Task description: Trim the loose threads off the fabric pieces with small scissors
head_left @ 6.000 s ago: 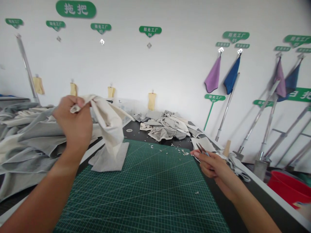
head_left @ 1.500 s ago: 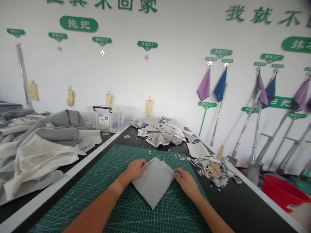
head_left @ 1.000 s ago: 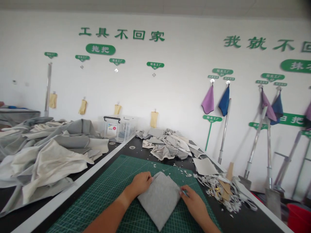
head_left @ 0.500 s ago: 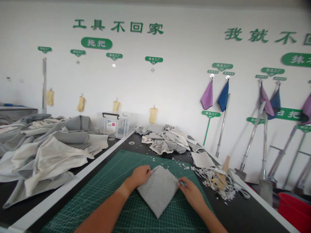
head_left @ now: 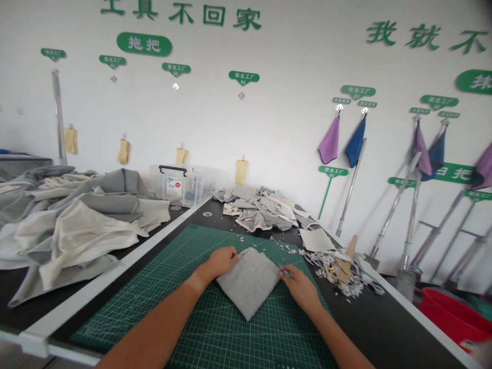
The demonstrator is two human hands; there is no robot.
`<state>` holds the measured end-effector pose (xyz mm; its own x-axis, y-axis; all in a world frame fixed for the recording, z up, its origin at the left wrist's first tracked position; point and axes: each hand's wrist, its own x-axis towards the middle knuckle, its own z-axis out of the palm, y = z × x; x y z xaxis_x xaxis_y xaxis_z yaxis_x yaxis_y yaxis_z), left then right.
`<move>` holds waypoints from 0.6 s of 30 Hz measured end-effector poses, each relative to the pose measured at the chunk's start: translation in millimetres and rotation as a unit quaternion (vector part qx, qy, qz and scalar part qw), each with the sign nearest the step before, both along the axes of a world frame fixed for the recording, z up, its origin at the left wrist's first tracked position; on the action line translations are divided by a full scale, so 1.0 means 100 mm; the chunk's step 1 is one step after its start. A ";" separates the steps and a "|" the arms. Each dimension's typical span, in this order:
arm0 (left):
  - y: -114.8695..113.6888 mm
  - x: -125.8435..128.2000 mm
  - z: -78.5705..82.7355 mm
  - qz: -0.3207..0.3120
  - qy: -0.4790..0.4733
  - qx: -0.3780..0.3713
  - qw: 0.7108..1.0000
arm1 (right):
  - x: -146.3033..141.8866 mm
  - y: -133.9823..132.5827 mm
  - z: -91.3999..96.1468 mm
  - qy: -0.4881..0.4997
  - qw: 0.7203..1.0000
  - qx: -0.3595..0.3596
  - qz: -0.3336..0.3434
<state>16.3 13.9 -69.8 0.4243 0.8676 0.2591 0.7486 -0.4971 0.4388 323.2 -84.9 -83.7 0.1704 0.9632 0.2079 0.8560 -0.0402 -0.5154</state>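
A folded piece of grey cloth lies slantwise on the green cutting mat, one corner pointing toward me. At its upper left edge my left hand is closed, gripping the fabric between bent fingers and thumb. My right hand is closed at the right corner of the cloth. A small bluish tool shows between its fingers, too little of it visible to name. Whether those fingers also pinch the cloth, I cannot tell.
Large grey and white fabric pieces are heaped on the left. Behind the mat sits a pile of cloth scraps, with a clear plastic box beside it. Trimmings lie at right; a red bucket stands beyond the edge.
The camera view has tipped downward, so the wall and table sit higher in the picture. Both hands keep their places at the cloth.
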 end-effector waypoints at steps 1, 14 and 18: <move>0.00 0.00 0.00 -0.001 -0.003 -0.006 1.000 | -0.01 0.00 0.01 -0.002 1.000 -0.002 0.001; 0.11 0.09 -0.12 -0.007 -0.124 -0.051 0.991 | -0.68 -0.05 0.37 -0.013 0.999 0.026 0.017; 0.10 0.15 -0.10 -0.039 -0.155 -0.056 0.985 | -1.05 0.21 0.41 0.042 0.995 0.000 0.087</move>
